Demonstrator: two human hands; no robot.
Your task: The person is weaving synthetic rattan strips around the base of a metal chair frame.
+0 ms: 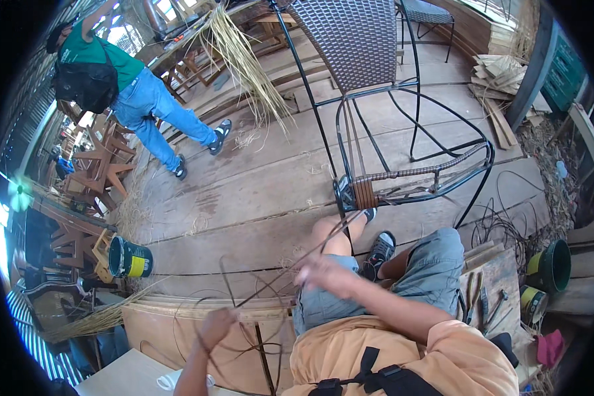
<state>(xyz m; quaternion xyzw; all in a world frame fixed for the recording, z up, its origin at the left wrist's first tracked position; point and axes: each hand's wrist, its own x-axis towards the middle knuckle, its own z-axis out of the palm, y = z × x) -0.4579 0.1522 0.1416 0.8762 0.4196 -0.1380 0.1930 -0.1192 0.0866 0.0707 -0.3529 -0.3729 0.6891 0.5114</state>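
A black metal chair frame (412, 158) stands in front of me, its back woven in a brown and grey pattern (353, 43). Brown weaving strip is wrapped along the front seat rail, with a dense wrapped patch (364, 195) at its left corner. From that corner a brown strip (270, 285) stretches down toward me. My left hand (216, 327) is closed on it, and loose loops hang around that wrist. Beside the strip, nearer the chair, is my right hand (330, 277); motion blurs its fingers, so its grip is unclear.
A person (138, 86) with a black bag stands at the left. Dark buckets stand at left (131, 257) and right (549, 266). Hand tools (485, 305) lie on a board by my right leg. Coiled strips (498, 228) lie right of the chair; pale fibre (241, 63) hangs behind.
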